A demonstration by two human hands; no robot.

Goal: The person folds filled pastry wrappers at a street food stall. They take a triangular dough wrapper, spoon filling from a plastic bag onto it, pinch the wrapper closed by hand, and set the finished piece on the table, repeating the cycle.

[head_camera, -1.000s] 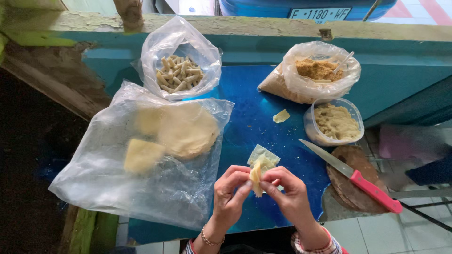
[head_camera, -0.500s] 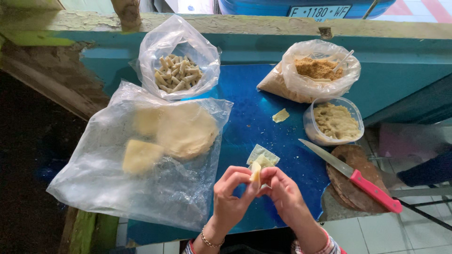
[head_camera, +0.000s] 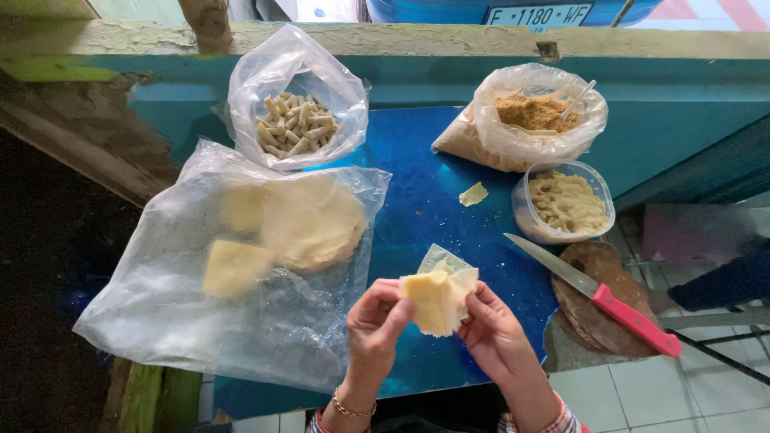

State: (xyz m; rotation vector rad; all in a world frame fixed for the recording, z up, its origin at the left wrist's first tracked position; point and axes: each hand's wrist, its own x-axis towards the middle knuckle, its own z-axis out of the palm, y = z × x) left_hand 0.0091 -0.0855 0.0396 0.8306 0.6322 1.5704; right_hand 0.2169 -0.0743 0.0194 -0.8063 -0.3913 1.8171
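Observation:
My left hand (head_camera: 375, 323) and my right hand (head_camera: 491, 330) hold a small stack of pale yellow dough wrappers (head_camera: 435, 298) between their fingertips, just above the near part of the blue table (head_camera: 417, 188). Each hand pinches one side of the stack. Another wrapper (head_camera: 439, 257) lies flat on the table right behind it. Left of my hands lies a large clear plastic bag (head_camera: 233, 265) with round and square wrappers inside.
At the back stand an open bag of rolled pastry sticks (head_camera: 294, 128), a bag of brown crumbly filling (head_camera: 529, 116) with a spoon, and a clear tub of pale filling (head_camera: 565, 203). A torn wrapper scrap (head_camera: 473, 193) lies mid-table. A pink-handled knife (head_camera: 597, 297) rests at right.
The wrapper piece, narrow and folded between my fingers before, now shows as a wider flat stack, and my hands have spread slightly apart.

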